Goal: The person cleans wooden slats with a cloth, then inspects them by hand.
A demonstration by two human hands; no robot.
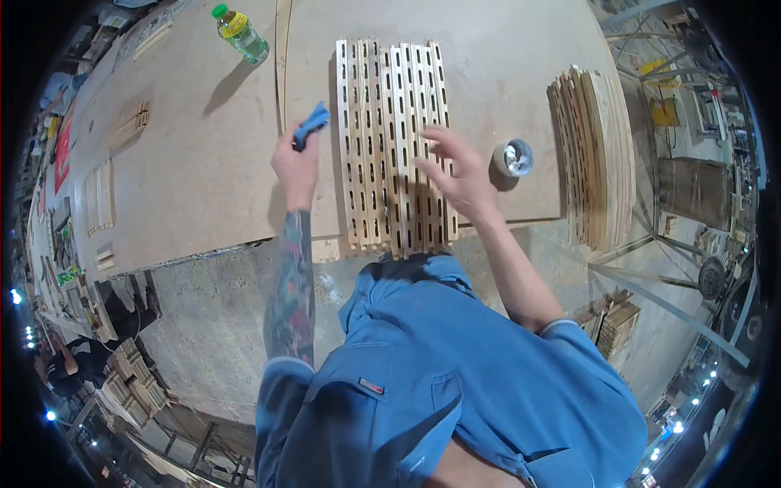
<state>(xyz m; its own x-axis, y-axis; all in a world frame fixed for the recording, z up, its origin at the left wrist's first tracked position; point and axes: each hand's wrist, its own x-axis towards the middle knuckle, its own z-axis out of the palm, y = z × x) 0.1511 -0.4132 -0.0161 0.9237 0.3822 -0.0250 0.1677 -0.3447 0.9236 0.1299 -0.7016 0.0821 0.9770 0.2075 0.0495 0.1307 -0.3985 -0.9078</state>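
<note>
My left hand (296,167) is closed around a blue cloth (312,124), which sticks up beyond the fingers, just left of the slats. Several slotted wooden slats (394,146) lie side by side on the worktable, their ends toward my body. My right hand (462,172) hovers over or beside the right edge of these slats, fingers apart, and I see nothing in it. A small round tub (513,158) with something white inside stands to the right of that hand.
A green-capped bottle (241,34) stands at the back left of the worktable (504,49). A stack of slotted slats (595,159) lies along the right side. Small wooden pieces (101,195) lie at the far left. At the lower left, a person (73,362) is beside stacked wood.
</note>
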